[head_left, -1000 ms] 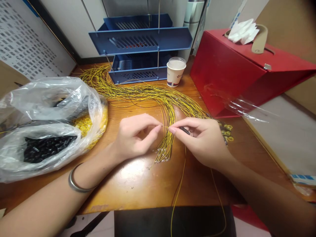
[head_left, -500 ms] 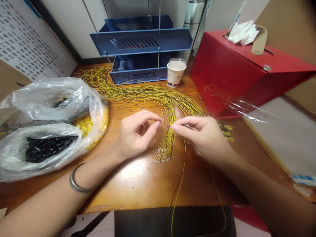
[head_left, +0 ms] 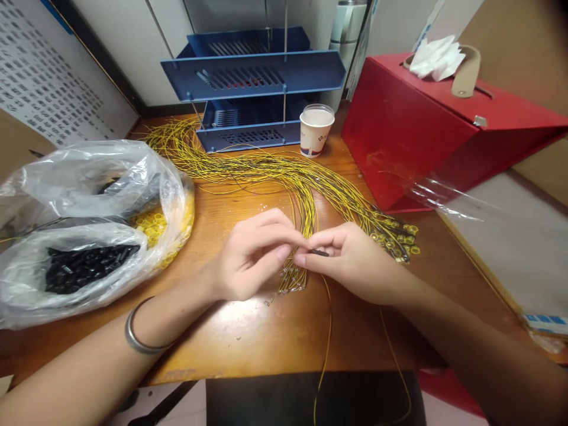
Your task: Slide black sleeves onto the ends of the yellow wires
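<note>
Pinching a small, dark, elongated piece (head_left: 319,253), the right hand (head_left: 355,260) meets the left hand (head_left: 255,254) over a yellow-and-black wire bundle (head_left: 288,168) — whether the left fingertips grip anything, I cannot tell. Some wires seem already finished with yellow plastic rings (head_left: 412,229); many shiny black pieces (head_left: 89,269) lie loose — apparently unused — in a clear plastic bag (head_left: 26,303).

Wire bundle (head_left: 284,168), ctr: yellow w/ black strands; small held part (head_left: 320,253), mid-frame: black; loose pieces (head_left: 84,269), lower L: glossy black; rings (head_left: 153,226), L: yellow; desk (head_left: 222,349): orange-brown, wood-grained; trays (head_left: 310,71), top ctr: blue, diag. slots; box (head_left: 399,130), upper R: red; bangle (head_left: 132,325), lower L: silver-grey
</note>
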A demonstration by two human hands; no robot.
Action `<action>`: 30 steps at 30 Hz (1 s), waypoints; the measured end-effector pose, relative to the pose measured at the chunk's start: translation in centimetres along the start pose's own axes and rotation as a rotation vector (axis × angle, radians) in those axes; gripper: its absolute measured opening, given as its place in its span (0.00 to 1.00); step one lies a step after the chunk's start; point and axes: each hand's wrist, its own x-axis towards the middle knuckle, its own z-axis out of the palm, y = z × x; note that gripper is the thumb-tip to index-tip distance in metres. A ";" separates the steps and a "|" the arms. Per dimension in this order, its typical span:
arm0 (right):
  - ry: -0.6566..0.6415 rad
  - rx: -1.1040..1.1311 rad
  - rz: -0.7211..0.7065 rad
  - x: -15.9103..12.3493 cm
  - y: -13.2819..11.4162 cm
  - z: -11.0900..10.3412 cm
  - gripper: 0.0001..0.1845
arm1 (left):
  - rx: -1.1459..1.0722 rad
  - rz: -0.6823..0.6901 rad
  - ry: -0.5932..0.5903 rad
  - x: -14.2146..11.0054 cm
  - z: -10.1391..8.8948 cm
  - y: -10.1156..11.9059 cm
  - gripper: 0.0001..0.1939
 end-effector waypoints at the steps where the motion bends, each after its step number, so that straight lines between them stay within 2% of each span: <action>1: 0.049 -0.053 -0.016 0.0 0.1 0.2 0.10 | 0.014 0.011 -0.014 0.0 0.1 0.1 0.11; 3: 0.134 -0.159 -0.064 0.0 0.3 0.5 0.09 | 0.074 0.046 -0.037 -0.1 0.4 0.1 0.12; 5: 0.184 -0.246 -0.128 0.0 0.5 0.8 0.11 | 0.158 0.063 -0.063 -0.3 0.7 0.2 0.13; 8: 0.187 -0.301 -0.177 -0.1 0.6 1.1 0.14 | 0.264 0.061 -0.096 -0.4 1.0 0.3 0.14; 12: 0.167 -0.321 -0.174 0.0 0.7 1.1 0.14 | 0.307 0.074 -0.132 -0.4 1.2 0.6 0.15; 14: 0.146 -0.334 -0.183 0.0 0.8 1.1 0.13 | 0.289 0.016 -0.132 -0.3 1.3 0.9 0.13; 18: 0.145 -0.406 -0.239 0.1 0.8 1.1 0.13 | 0.204 -0.243 -0.099 0.0 1.6 1.5 0.07; 20: 0.156 -0.399 -0.240 0.1 0.7 1.2 0.14 | 0.129 -0.294 -0.041 0.1 1.6 1.7 0.06; 23: 0.219 -0.340 -0.219 0.2 0.3 1.2 0.17 | 0.006 -0.286 0.140 0.2 1.5 1.3 0.03; 26: 0.303 -0.269 -0.173 0.1 0.0 0.8 0.10 | -0.126 -0.366 0.347 0.5 1.2 0.5 0.04; 28: 0.337 -0.201 -0.146 -0.1 -0.1 0.6 0.06 | -0.243 -0.467 0.420 0.6 1.1 -0.2 0.06; 30: 0.368 -0.135 -0.134 -0.2 -0.1 0.4 0.06 | -0.330 -0.535 0.438 0.7 1.1 -0.6 0.08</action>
